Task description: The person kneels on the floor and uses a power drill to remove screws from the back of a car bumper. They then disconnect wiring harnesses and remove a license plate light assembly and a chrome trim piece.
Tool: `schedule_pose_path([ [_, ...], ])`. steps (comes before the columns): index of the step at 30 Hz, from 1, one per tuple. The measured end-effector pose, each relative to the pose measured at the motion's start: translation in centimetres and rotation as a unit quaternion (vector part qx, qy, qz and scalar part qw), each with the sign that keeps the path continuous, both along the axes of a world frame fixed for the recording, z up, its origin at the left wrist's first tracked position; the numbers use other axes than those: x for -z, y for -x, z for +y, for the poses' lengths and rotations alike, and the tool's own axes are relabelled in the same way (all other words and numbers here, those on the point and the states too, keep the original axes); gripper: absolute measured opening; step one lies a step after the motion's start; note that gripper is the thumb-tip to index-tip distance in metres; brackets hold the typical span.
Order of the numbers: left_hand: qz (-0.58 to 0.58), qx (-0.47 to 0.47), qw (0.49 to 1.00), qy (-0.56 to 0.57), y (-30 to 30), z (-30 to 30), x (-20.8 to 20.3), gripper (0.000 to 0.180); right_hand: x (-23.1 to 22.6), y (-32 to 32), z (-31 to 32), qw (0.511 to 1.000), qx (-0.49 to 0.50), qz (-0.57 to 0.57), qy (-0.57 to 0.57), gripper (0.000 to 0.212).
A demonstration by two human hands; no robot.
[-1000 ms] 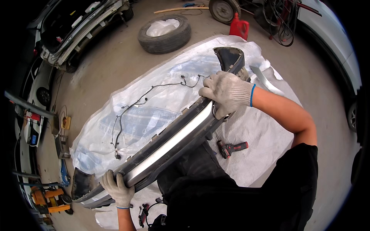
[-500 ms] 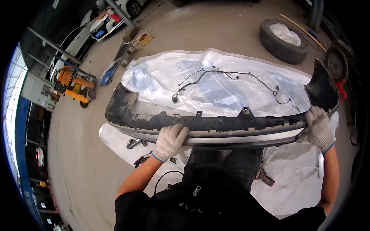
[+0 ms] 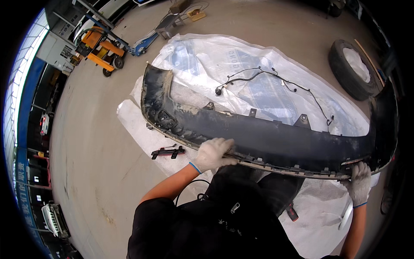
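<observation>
A long black car bumper (image 3: 258,134), dusty and curved up at both ends, lies across my thighs with its clip-lined edge toward me. My left hand (image 3: 214,154), in a whitish work glove, is closed over that near edge left of the middle. At the right part of the same edge, my right hand (image 3: 359,183) grips with fingers over the top and the thumb hidden. Beyond the bumper, a black wiring harness (image 3: 263,72) rests on a white woven sheet (image 3: 207,47).
Left of my legs lies a black-and-red bracket-like part (image 3: 168,152). A power tool's handle (image 3: 292,212) shows by my right knee. A tyre (image 3: 353,71) lies at the far right. An orange wheeled machine (image 3: 101,49) and a blue floor jack (image 3: 144,44) stand far left.
The bumper has rolled in my hands, so its broad black face shows now and the silver strip is out of sight. The view has turned.
</observation>
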State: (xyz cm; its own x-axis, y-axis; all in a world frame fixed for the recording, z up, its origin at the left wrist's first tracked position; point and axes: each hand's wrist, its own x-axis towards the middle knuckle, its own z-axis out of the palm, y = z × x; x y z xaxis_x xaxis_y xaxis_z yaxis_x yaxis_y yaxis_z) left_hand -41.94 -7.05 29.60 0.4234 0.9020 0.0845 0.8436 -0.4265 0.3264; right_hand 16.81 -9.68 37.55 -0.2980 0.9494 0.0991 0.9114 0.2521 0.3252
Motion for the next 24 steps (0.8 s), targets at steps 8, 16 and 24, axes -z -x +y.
schedule_pose_path([
  [8,-0.666,-0.543,0.472,0.197,12.1,-0.7,12.0,0.052,2.0,0.3,0.1,1.0,0.016,0.002,0.024,0.067],
  [16,-0.734,-0.511,0.392,0.213,13.6,1.4,14.6,0.01,3.1,0.8,-3.1,0.998,0.043,-0.038,0.006,0.061],
  [24,-0.709,-0.5,0.455,0.201,17.0,11.0,17.8,0.004,6.0,3.1,1.3,0.999,0.038,-0.01,-0.023,0.052],
])
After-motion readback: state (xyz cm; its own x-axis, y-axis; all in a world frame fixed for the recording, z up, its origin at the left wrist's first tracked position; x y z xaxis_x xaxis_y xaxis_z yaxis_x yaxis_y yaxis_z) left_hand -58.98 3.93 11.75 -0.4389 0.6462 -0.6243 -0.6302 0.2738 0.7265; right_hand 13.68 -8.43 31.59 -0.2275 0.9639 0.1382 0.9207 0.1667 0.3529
